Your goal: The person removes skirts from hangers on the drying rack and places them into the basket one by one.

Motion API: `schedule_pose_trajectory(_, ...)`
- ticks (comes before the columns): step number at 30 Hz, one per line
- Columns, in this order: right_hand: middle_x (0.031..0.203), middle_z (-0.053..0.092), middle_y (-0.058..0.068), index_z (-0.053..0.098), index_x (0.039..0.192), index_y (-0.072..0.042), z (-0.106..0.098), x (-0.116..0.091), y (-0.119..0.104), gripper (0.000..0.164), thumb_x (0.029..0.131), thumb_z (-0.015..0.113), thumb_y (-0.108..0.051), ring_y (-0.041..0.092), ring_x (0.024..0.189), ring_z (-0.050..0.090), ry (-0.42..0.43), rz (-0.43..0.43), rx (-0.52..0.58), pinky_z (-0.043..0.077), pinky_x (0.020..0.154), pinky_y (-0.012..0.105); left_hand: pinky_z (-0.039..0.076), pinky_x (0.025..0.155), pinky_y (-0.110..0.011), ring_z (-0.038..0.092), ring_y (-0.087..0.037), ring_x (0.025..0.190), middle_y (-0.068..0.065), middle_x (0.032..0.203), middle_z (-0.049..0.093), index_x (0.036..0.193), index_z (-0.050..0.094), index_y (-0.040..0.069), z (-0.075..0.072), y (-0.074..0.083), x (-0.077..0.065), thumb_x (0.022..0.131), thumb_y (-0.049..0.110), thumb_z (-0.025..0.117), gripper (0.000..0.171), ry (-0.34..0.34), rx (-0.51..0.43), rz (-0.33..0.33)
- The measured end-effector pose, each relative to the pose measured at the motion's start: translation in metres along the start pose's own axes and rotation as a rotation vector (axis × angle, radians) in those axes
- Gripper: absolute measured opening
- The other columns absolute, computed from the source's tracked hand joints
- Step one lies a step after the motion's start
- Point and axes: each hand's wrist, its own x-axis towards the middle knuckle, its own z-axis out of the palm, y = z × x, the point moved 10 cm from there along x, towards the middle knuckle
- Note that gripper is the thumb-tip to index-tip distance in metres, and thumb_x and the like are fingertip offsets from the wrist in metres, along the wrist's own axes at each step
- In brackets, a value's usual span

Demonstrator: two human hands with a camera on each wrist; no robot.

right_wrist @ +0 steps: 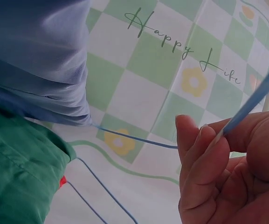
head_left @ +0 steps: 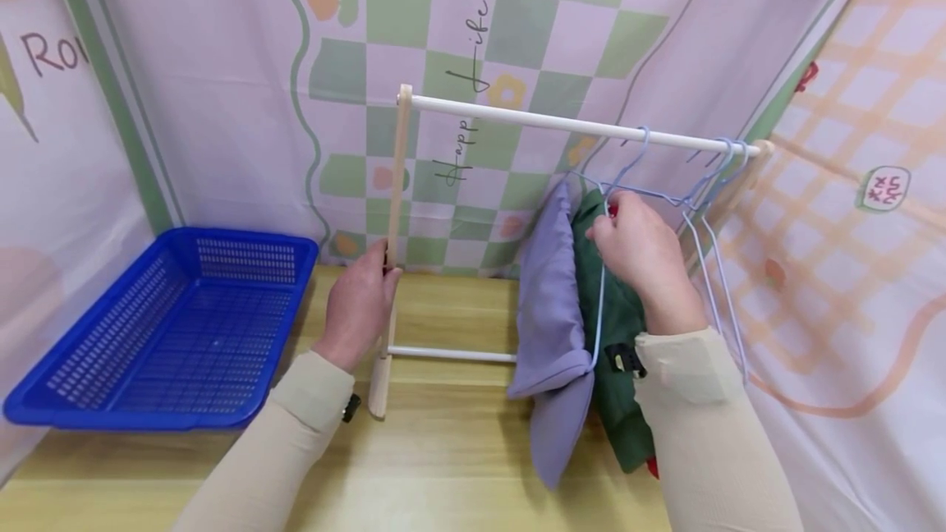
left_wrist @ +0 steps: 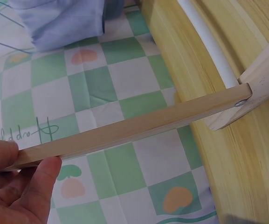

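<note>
My left hand (head_left: 358, 306) grips the wooden post (head_left: 399, 179) at the left end of a small clothes rack. In the left wrist view, its thumb and fingers lie on either side of that post (left_wrist: 134, 125). My right hand (head_left: 643, 257) pinches a blue wire hanger (right_wrist: 253, 100) below its hook, which is at the rack's white top rail (head_left: 517, 116). A folded purple garment (head_left: 550, 294) hangs from the blue hangers' left side. Close behind it is a green garment (head_left: 609, 351) with bits of red, partly hidden by my right hand and arm.
A blue plastic basket (head_left: 214, 343) with perforated sides stands left of the rack on the wooden table (head_left: 451, 450). More blue hangers (head_left: 727, 286) hang near the rail's right end. A lower white bar (head_left: 451, 354) joins the rack's base. Printed cloth (head_left: 222, 105) surrounds the table.
</note>
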Motion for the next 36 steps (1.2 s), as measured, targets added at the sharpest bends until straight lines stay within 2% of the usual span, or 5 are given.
schedule_pose_trajectory(9,0.121,0.072,0.020,0.061,0.121,-0.003,0.002,0.003,-0.002,0.032,0.100,0.043,-0.020,0.041,0.107,0.058,-0.019,0.011,0.025,0.045,0.091,0.061,0.061,0.078,-0.049,0.073,-0.034,0.093,-0.019,0.113,0.073,0.141,0.055,-0.001,-0.001,0.001,0.000,0.107,0.020,0.062,0.040,0.006,0.016,-0.003)
schedule_pose_trajectory(17,0.136,0.065,0.023,0.046,0.149,0.003,0.005,0.004,-0.005,0.055,0.100,0.041,-0.021,0.045,0.133,0.053,-0.051,0.018,0.052,0.039,0.109,0.064,0.061,0.077,-0.048,0.073,-0.034,0.093,-0.019,0.113,0.073,0.143,0.054,-0.001,0.000,-0.001,0.000,0.107,0.019,0.062,0.042,0.001,0.020,-0.014)
schedule_pose_trajectory(22,0.133,0.068,0.021,0.044,0.151,0.002,0.006,0.002,-0.008,0.056,0.099,0.041,-0.020,0.045,0.136,0.051,-0.051,0.016,0.057,0.038,0.112,0.064,0.061,0.076,-0.047,0.073,-0.033,0.091,-0.019,0.112,0.073,0.142,0.054,-0.001,0.002,-0.001,0.001,0.107,0.019,0.062,0.041,-0.004,0.021,-0.023)
schedule_pose_trajectory(29,0.145,0.056,0.027,0.044,0.150,0.002,0.008,0.004,-0.012,0.056,0.100,0.044,-0.024,0.047,0.137,0.048,-0.057,-0.003,0.050,0.037,0.111,0.065,0.061,0.075,-0.046,0.072,-0.031,0.090,-0.016,0.110,0.073,0.137,0.057,0.001,0.003,-0.004,0.002,0.106,0.019,0.063,0.036,-0.009,0.027,-0.039)
schedule_pose_trajectory(36,0.146,0.055,0.027,0.042,0.152,0.002,0.013,0.005,-0.014,0.056,0.103,0.044,-0.024,0.047,0.137,0.048,-0.085,0.004,0.054,0.038,0.110,0.066,0.061,0.076,-0.046,0.072,-0.032,0.091,-0.016,0.108,0.073,0.138,0.057,0.001,0.002,-0.002,0.002,0.106,0.018,0.063,0.037,0.006,0.041,-0.022)
